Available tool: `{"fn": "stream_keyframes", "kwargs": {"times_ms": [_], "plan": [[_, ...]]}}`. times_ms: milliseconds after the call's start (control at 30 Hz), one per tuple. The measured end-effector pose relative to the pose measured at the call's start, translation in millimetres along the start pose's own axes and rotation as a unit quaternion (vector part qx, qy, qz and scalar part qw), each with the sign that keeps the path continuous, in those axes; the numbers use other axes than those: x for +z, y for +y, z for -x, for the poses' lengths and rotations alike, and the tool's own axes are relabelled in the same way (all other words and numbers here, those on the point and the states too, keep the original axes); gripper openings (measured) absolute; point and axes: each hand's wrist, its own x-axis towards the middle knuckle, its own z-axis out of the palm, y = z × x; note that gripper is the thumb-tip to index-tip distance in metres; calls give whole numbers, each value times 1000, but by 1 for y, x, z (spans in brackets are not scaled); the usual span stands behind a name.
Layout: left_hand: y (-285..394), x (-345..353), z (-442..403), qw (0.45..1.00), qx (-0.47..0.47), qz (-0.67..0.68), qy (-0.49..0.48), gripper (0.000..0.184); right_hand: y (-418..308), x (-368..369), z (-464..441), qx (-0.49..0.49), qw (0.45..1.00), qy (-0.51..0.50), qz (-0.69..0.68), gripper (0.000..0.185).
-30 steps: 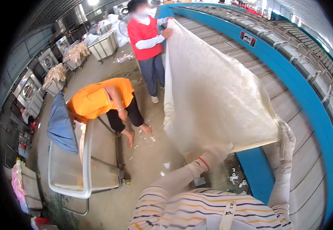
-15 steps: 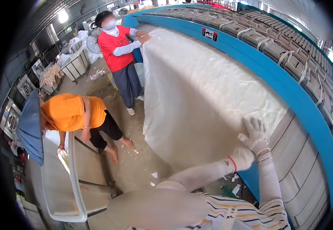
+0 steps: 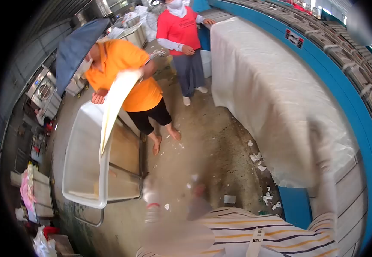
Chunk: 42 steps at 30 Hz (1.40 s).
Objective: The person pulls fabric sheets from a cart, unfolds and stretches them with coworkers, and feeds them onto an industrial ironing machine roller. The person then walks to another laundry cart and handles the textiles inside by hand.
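Note:
A large white sheet (image 3: 276, 98) lies over the slatted feed bed of the blue machine, its near part hanging down over the front edge. My right hand (image 3: 321, 143) is on or just above the sheet's near end, smeared by motion, so its fingers cannot be made out. My left hand (image 3: 150, 192) is low, away from the sheet, near the cart's right corner; it is blurred too. A person in an orange shirt (image 3: 123, 73) holds up a folded white cloth (image 3: 119, 105) over a white cart (image 3: 104, 184).
A person in a red shirt (image 3: 179, 32) stands at the sheet's far end, one hand on the machine's edge. White scraps (image 3: 267, 198) litter the wet floor. At the lower left is a cart with pink cloth (image 3: 27, 190). The blue machine frame (image 3: 349, 90) curves along the right.
The sheet now lies along the bed and hangs over its front. My left hand has moved left, away from the sheet. The person in orange has straightened up and lifted a cloth.

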Motion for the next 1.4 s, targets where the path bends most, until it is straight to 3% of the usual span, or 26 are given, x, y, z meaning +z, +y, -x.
{"fn": "stream_keyframes", "kwargs": {"times_ms": [33, 67, 133, 200, 233, 300, 367, 467, 500, 533, 633, 700, 733, 767, 800, 900, 933, 967, 1000, 1067, 1133, 1167, 1200, 1300, 1333, 1400], "plan": [[32, -38, -10, 974, -156, 164, -7, 54, -16, 25, 13, -89, 994, 55, 32, 38], [38, -60, -22, 966, -187, 173, 40, 61, -55, 35, 19, -146, 985, -55, -68, 44], [16, -77, -49, 962, -207, 127, 121, 79, -95, 70, 49, 112, 941, -155, -281, 47], [29, -104, -80, 971, -158, 68, 165, 94, -45, 111, 94, 92, 975, -3, -204, 53], [24, -111, -96, 972, -133, 68, 183, 100, 13, 126, 125, 361, 924, -83, -96, 58], [23, -127, -119, 974, -81, 19, 212, 107, 107, 140, 206, 546, 757, 70, -352, 47], [29, -147, -144, 969, -23, -84, 232, 110, 126, 105, 232, 619, 775, -119, -37, 45], [-3, -157, -192, 957, -103, -187, 194, 127, 168, 160, 301, 427, 821, -317, 208, 39], [-4, -161, -206, 956, -148, -196, 161, 131, 155, 183, 319, 518, 823, -229, -45, 30], [-11, -161, -221, 950, -165, -217, 151, 132, 115, 199, 323, 590, 749, -114, -279, 22], [-36, -157, -268, 934, -201, -266, 126, 133, -2, 249, 302, 265, 864, -400, -155, 37], [-54, -159, -292, 923, -218, -293, 120, 134, -49, 270, 299, 154, 892, -385, -180, 43], [-28, -168, -298, 899, -279, -313, 122, 134, -98, 264, 274, 207, 876, -386, -200, 44], [-57, -161, -299, 893, -146, -336, 261, 129, -153, 249, 240, 261, 858, -384, -219, 44], [-60, -163, -294, 893, -46, -323, 310, 125, -199, 224, 204, 371, 793, -421, -235, 45], [-39, -164, -278, 908, 160, -201, 330, 112, -190, 228, 214, 321, 812, -461, -157, 43], [-12, -157, -263, 939, 100, -170, 282, 105, -183, 230, 221, 268, 843, -446, -134, 40], [56, -172, -256, 966, -204, -155, 39, 106, -179, 238, 226, 250, 851, -442, -137, 38], [-18, -119, -246, 981, 3, -146, 128, 85, -172, 250, 225, 231, 859, -434, -141, 37], [-99, -27, -239, 929, -94, -304, -187, 64, -188, 263, 205, 180, 857, -480, -44, 42], [-99, 36, -170, 981, 115, -84, -132, 51, -224, 258, 185, 227, 826, -433, -281, 60], [-30, 17, -141, 950, -6, 181, -255, 45, -246, 252, 171, 180, 842, -430, -271, 64], [43, -4, -111, 844, -175, 403, -309, 40, -267, 239, 161, 133, 853, -432, -260, 68], [137, -18, -42, 728, -241, 475, -431, 38, -296, 207, 153, -12, 870, -475, -133, 72], [164, -22, -17, 642, -222, 573, -458, 36, -284, 217, 167, -83, 866, -486, -88, 71], [184, -27, 22, 726, -113, 484, -476, 38, -256, 212, 199, -155, 908, -378, -92, 59]]}}
